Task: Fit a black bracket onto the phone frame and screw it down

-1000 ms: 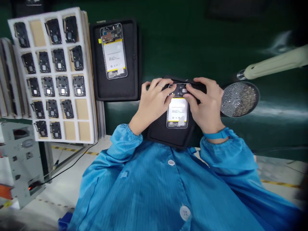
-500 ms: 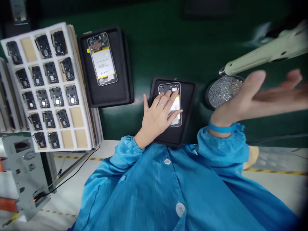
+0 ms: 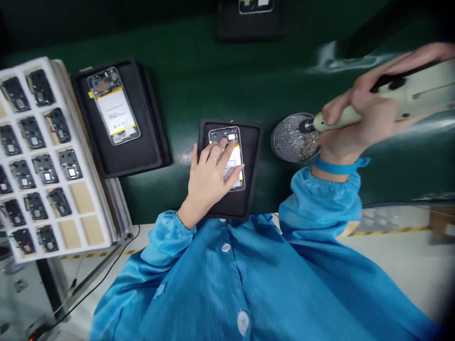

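My left hand (image 3: 210,175) lies with fingers spread over an opened phone (image 3: 242,182), its fingertips on the phone's upper part. That phone rests in a black tray (image 3: 227,206) in front of me and shows a white battery with yellow strips, partly hidden by the hand. At the right, my right hand (image 3: 369,102) is wrapped round a pale green electric screwdriver (image 3: 419,92). The screwdriver's tip points into a round dish of small screws (image 3: 295,137), at the dish's right side. A blue band circles my right wrist.
Another opened phone (image 3: 113,106) lies in a black tray (image 3: 152,156) to the left. Beyond it stands a stacked white foam tray (image 3: 103,208) with several black phone modules (image 3: 45,169). At the top, a further phone (image 3: 256,5) sits in a dark tray (image 3: 249,31).
My right hand, open before, has closed round the electric screwdriver, whose tip has come down into the screw dish. My left hand stays on the phone. The view has shifted to the right.
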Motion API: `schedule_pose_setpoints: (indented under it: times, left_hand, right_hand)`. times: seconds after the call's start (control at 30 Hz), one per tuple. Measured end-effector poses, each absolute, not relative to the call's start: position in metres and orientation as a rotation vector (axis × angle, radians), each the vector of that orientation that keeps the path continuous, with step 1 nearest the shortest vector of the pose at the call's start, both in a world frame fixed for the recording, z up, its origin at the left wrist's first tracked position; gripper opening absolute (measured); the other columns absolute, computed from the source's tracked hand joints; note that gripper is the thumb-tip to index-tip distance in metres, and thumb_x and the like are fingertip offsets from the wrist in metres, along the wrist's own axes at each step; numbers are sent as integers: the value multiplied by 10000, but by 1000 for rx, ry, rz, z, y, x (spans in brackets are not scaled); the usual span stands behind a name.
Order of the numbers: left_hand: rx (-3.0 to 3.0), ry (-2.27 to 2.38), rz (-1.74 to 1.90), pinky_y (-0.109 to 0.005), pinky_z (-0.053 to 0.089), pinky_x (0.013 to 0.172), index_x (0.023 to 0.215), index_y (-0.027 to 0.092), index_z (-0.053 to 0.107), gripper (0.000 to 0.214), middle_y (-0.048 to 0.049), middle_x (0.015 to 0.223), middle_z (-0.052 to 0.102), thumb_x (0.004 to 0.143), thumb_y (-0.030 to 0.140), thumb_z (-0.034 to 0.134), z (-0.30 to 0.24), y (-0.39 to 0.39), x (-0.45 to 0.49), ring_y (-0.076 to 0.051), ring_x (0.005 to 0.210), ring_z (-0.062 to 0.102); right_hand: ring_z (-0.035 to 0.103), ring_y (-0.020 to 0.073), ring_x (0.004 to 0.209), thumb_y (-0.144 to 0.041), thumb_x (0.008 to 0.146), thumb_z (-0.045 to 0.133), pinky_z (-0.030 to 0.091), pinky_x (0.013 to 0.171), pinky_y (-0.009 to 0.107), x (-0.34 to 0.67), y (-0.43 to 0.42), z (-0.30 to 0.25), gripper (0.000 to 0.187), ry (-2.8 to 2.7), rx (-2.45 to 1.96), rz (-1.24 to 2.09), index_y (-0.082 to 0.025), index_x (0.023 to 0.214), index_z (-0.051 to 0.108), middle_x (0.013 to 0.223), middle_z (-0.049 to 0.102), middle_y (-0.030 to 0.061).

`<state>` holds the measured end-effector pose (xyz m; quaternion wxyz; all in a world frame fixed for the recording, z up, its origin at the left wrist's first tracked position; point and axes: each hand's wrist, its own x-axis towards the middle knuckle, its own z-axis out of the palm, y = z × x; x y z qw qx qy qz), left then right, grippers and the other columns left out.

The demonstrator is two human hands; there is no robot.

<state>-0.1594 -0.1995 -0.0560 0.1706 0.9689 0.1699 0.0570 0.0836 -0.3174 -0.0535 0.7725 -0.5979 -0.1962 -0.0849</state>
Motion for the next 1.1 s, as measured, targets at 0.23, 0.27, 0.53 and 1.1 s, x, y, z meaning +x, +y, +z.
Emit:
schedule_pose_setpoints:
  times: [0.23,0.27,0.53,1.1]
  left_hand:
    - [2765,507,215,-662,377,1317,1596,217,641,515,-100,1558,657,1160,466,524,-57,-203,-152,-365,1387,611]
    - [2763,504,225,-663,382,1313,1593,214,646,509,-103,1552,661,1160,450,520,-57,-203,-151,-368,1383,614]
    - [2682,579,231,-655,392,1320,1560,289,701,520,-88,1512,688,1084,355,502,-60,-204,-148,-393,1375,629]
    - [2738,573,142,-638,351,1354,1612,249,632,593,-80,1583,637,1037,171,507,-53,-207,-152,-334,1475,575]
  right_hand:
    - [457,47,523,-405,820,755,327,378,168,93,-304,-70,280,-663,-1163,-334,-268,1038,645,821,569,-42]
    - [508,64,562,-411,806,779,347,371,176,94,-305,-72,306,-666,-1146,-321,-263,1043,655,852,567,-28]
    - [462,33,589,-509,840,790,327,362,130,96,-304,-81,330,-714,-1160,-340,-277,1030,652,854,449,-32]
    - [402,43,520,-400,821,740,326,362,186,84,-304,-79,281,-674,-1201,-318,-255,1027,615,816,491,-42]
